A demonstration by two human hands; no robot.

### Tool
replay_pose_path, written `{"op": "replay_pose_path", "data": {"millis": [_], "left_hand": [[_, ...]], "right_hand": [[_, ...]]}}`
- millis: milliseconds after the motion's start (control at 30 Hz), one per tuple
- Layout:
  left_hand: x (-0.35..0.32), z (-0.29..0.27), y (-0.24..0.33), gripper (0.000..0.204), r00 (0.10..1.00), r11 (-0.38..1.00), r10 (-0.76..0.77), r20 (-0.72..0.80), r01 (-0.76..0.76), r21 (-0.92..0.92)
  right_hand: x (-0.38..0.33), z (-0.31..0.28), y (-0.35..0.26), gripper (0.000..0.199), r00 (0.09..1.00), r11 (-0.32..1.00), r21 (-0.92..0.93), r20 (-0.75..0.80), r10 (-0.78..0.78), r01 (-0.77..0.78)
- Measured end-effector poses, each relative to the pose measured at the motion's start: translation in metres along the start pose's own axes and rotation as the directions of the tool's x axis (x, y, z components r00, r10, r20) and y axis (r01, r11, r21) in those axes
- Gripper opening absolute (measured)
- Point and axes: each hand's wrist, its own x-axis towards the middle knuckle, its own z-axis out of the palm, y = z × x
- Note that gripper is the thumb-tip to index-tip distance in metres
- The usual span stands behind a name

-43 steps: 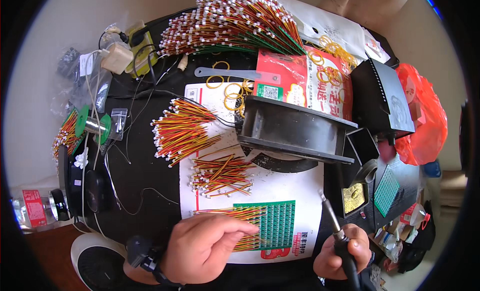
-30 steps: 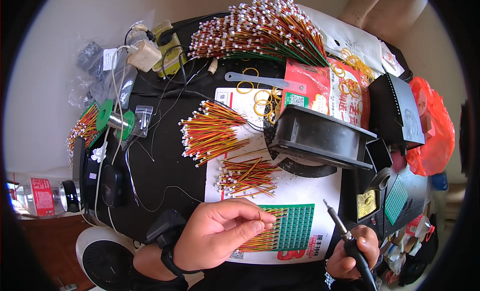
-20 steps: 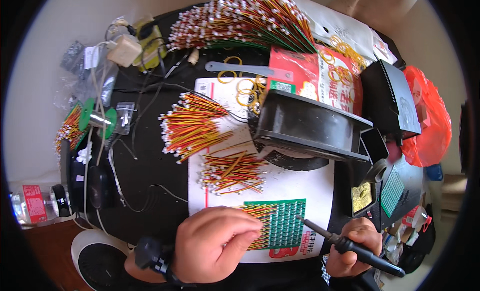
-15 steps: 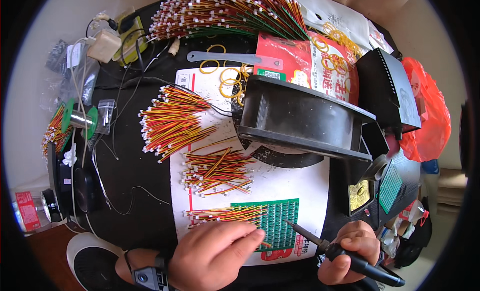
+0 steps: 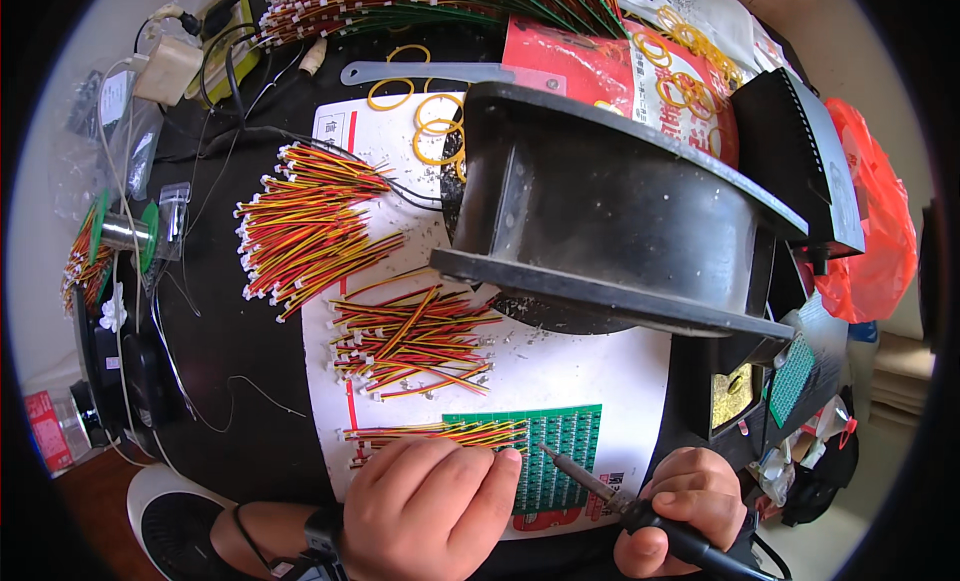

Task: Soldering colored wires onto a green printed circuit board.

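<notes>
My left hand [image 5: 432,503] rests knuckles-up on a row of red, yellow and black wires [image 5: 430,434] that lie against the left edge of a green circuit board panel [image 5: 560,451]. My right hand [image 5: 690,506] grips a black soldering iron [image 5: 600,489]; its tip points up-left and touches the green board just right of my left fingertips. The board lies on a white sheet [image 5: 590,371] near the front of the black table.
A big black fan housing [image 5: 620,221] stands right behind the board. Loose wire bundles lie at centre [image 5: 410,336], left [image 5: 300,226] and along the back [image 5: 420,1]. Yellow rubber bands [image 5: 430,116], a solder spool [image 5: 115,231], a red packet [image 5: 640,71] and an orange bag [image 5: 880,221] surround the sheet.
The view has dropped much closer to the table. My right hand has swung the soldering iron from upright down and left until its tip meets the green board. My left hand stayed on the wires.
</notes>
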Motion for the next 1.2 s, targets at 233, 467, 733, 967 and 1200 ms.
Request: {"op": "replay_pose_path", "data": {"millis": [233, 467, 733, 967, 1200], "left_hand": [[0.003, 0.003, -0.001, 0.025, 1.0, 0.999, 0.026, -0.006, -0.026, -0.04], [0.002, 0.003, -0.004, 0.027, 1.0, 0.999, 0.025, 0.01, -0.024, -0.046], [0.007, 0.003, -0.003, 0.026, 0.997, 0.996, 0.065, 0.029, -0.063, -0.062], [0.005, 0.002, -0.005, 0.026, 0.998, 0.998, 0.052, 0.042, -0.051, -0.033], [0.007, -0.008, 0.005, 0.011, 0.993, 0.995, -0.094, 0.075, 0.096, -0.025]], "right_hand": [[0.002, -0.003, -0.005, 0.024, 0.999, 0.999, -0.043, 0.019, 0.031, -0.03], [0.004, -0.003, 0.0, 0.024, 0.995, 0.999, -0.017, 0.092, 0.031, -0.03], [0.004, -0.004, -0.008, 0.024, 0.997, 0.996, -0.071, 0.06, 0.058, -0.054], [-0.018, 0.003, -0.005, 0.038, 0.975, 0.939, -0.266, -0.017, 0.22, -0.217], [0.004, -0.002, 0.003, 0.024, 0.994, 0.998, -0.002, 0.095, 0.055, -0.055]]}}
